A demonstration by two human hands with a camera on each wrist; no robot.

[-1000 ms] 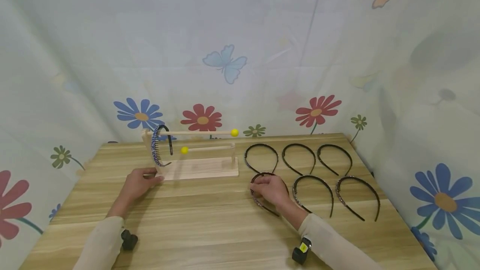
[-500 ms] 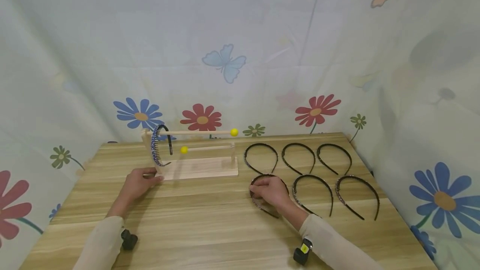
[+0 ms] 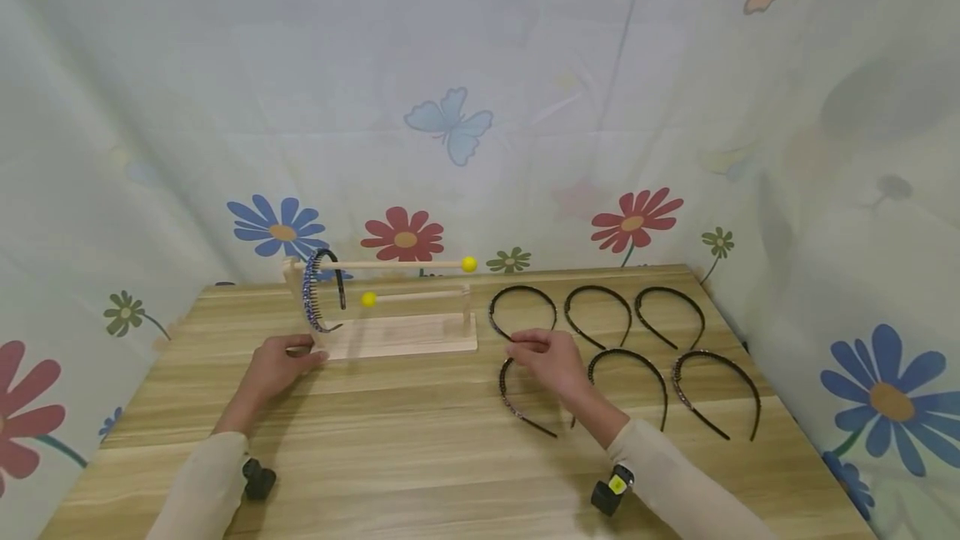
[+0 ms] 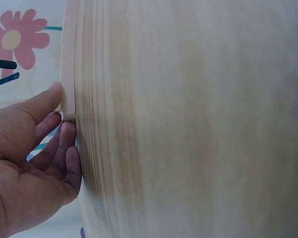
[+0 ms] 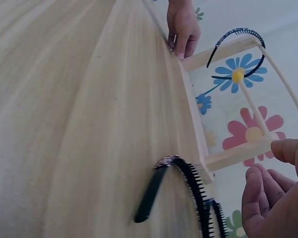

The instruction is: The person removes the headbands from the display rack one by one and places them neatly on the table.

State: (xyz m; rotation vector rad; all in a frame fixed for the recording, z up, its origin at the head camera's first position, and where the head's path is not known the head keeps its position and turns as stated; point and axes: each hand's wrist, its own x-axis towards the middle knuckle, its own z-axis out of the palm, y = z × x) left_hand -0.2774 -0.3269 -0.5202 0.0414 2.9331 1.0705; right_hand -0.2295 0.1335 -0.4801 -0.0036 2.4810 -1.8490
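My left hand [image 3: 279, 367] grips the near left corner of a wooden rack [image 3: 405, 337]; the left wrist view shows the thumb on its base and the fingers curled at its end. A headband with blue sparkles [image 3: 310, 294] hangs on the rack's upper rod. My right hand [image 3: 551, 361] is over the front-left black headband [image 3: 517, 411] and hides part of its arch. In the right wrist view, the thumb [image 5: 288, 149] stands apart from the bent fingers, with nothing between them; that headband [image 5: 193, 183] is on the table beside the hand.
Several other black headbands lie in two rows on the right, among them a back-row one [image 3: 596, 290] and one at the front right [image 3: 720, 357]. Yellow balls cap the upper rod [image 3: 468, 264] and lower rod [image 3: 369, 299]. A flowered curtain [image 3: 450, 40] stands behind the table [image 3: 375, 457].
My right hand has shifted up and slightly right, off the left side of the front-left headband, which stays in place. My left hand keeps its grip on the rack corner.
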